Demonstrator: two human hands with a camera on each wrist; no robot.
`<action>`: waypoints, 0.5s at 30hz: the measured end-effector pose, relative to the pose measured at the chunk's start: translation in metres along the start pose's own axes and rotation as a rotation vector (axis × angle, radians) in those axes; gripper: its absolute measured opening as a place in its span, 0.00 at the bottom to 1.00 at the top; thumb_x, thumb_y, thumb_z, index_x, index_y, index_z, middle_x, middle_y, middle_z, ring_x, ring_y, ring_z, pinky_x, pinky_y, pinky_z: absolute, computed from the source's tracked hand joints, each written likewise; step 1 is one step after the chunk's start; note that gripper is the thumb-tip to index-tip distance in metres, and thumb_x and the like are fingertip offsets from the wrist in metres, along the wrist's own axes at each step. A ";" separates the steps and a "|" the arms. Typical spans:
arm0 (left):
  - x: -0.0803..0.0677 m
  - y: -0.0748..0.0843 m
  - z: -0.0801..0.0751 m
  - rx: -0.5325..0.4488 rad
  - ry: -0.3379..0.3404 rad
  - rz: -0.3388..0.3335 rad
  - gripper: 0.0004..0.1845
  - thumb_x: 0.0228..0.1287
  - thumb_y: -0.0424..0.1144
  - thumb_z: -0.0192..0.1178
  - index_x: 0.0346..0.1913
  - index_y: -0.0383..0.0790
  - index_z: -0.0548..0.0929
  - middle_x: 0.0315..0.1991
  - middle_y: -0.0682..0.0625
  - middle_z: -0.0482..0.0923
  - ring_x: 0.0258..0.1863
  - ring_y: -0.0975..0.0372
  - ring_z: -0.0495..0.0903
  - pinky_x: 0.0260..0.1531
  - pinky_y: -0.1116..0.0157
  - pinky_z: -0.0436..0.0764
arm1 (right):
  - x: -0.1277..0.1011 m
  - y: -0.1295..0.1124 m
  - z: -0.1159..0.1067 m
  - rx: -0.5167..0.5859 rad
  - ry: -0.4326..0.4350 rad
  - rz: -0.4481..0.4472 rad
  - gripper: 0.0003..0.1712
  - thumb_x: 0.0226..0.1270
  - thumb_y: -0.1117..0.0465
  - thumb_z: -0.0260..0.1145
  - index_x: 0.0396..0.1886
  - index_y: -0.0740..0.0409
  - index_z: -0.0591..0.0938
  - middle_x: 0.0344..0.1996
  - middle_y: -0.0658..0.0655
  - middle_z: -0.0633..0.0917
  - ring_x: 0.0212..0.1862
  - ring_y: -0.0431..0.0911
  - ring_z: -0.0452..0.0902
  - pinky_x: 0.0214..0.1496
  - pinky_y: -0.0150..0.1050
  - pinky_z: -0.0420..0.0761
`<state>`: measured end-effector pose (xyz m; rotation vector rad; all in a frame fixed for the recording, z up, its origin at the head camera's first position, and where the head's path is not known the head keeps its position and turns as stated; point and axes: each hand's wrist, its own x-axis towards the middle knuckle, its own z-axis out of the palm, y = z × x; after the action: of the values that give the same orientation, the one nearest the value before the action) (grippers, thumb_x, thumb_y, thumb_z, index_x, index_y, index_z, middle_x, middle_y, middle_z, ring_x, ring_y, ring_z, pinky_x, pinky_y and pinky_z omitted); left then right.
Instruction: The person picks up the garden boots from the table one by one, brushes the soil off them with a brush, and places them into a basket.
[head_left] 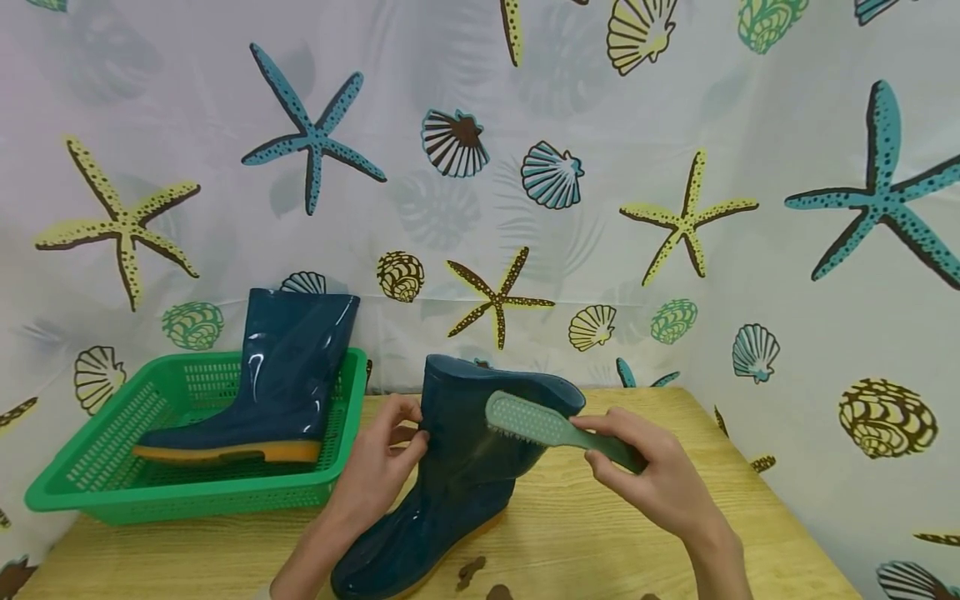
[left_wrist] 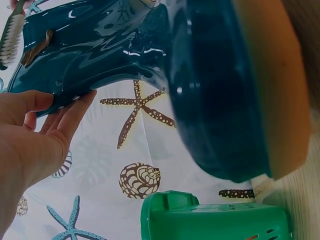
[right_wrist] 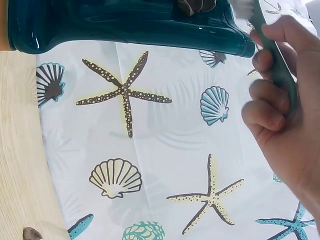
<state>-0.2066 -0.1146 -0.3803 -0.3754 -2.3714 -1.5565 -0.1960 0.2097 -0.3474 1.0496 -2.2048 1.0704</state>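
A dark blue rubber boot [head_left: 465, 450] with a tan sole stands on the table, its toe toward the lower left. My left hand [head_left: 390, 454] pinches the side of its shaft between thumb and fingers. In my right hand [head_left: 652, 467] I grip the handle of a pale green scrub brush [head_left: 525, 421]. The brush head is in front of the upper shaft, bristles facing the boot; the wrist views show a gap between them. A brown, mud-like smear [left_wrist: 37, 48] clings to the shaft near the top.
A green plastic basket [head_left: 202, 500] stands at the left, with a second blue boot [head_left: 288, 375] upright in it. Several brown clumps [head_left: 471, 572] lie on the wooden table [head_left: 600, 533] near the front. A curtain [head_left: 480, 217] printed with sea creatures hangs behind and at the sides.
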 end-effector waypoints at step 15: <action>0.001 -0.001 -0.001 0.016 0.000 -0.026 0.28 0.66 0.49 0.65 0.66 0.53 0.69 0.42 0.48 0.82 0.43 0.59 0.86 0.48 0.57 0.87 | 0.005 0.002 0.005 -0.204 0.161 0.018 0.28 0.59 0.74 0.70 0.59 0.53 0.83 0.39 0.47 0.83 0.36 0.34 0.70 0.36 0.24 0.72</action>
<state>-0.2073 -0.1160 -0.3804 -0.3426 -2.3961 -1.5483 -0.2015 0.2041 -0.3477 0.8277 -2.1437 0.8828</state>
